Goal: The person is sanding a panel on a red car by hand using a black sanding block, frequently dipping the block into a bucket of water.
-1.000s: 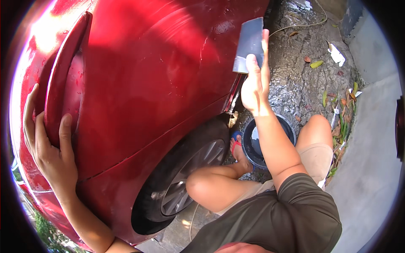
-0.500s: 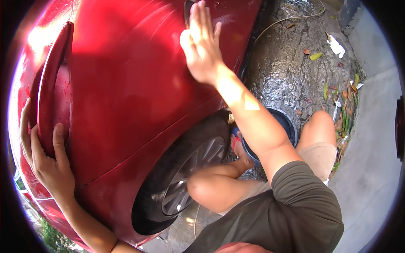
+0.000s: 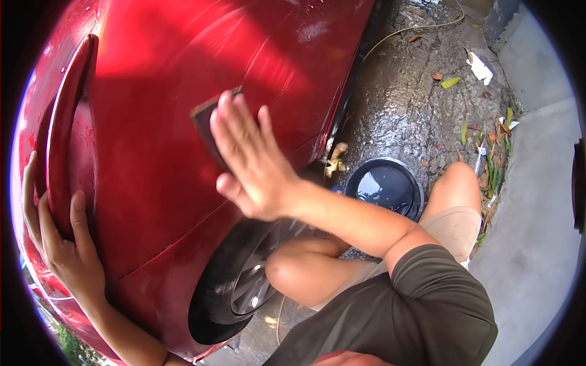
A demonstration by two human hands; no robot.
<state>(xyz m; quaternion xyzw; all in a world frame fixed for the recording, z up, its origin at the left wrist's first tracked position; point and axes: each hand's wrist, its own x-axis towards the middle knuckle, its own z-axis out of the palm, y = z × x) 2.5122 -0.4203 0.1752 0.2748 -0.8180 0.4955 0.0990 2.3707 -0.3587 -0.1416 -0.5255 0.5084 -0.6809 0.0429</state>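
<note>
Covering a dark flat sheet (image 3: 206,125), up and left of frame centre, with extended fingers of the right hand (image 3: 259,168); cannot tell if clamped. Straddling a far-left red ridge (image 3: 63,119) with spread fingers of the left hand (image 3: 68,259). Could scratch the red panel (image 3: 152,165) through trapped grit or uneven pressure.

One bare left hand (image 3: 64,253), one bare right hand (image 3: 253,165), that's two! One dark flat pad (image 3: 206,124), one glossy red car (image 3: 159,165), one black rubber tyre (image 3: 209,308), one round dark bucket (image 3: 419,186)!
</note>
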